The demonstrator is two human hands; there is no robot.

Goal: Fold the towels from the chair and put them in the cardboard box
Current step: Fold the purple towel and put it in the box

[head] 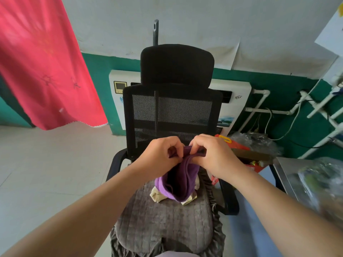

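Above the seat of the black mesh chair [172, 108], a purple towel [179, 175] is held up by both hands. The left hand [160, 156] is curled, with its fingertips pinching the towel's upper edge; the right hand [213, 154] is likewise curled and pinches the same edge just beside it, so that the two hands nearly touch. From this grip the cloth hangs in a loose, doubled drape, its lower end resting on or just above a cream towel [157, 195] that lies crumpled on the grey seat cushion [163, 223]. Whether the purple cloth touches the cream one cannot be told for certain.

The step in hand is judged to be the start of folding the first towel: the top edge is being gathered and its corners sought, and no flat fold is yet formed. The cream towel is untouched on the chair.

A cardboard box [248, 154] with red sides is seen beyond the right armrest, partly hidden by the right hand and by clear plastic wrapping [254, 141]; it is taken, not confirmed, to be the destination.

For the next move, it is judged that the hands must be drawn apart along the edge to spread the towel, after which the corners can be matched. A risk is noted that the hanging end drags the cream towel off the seat.
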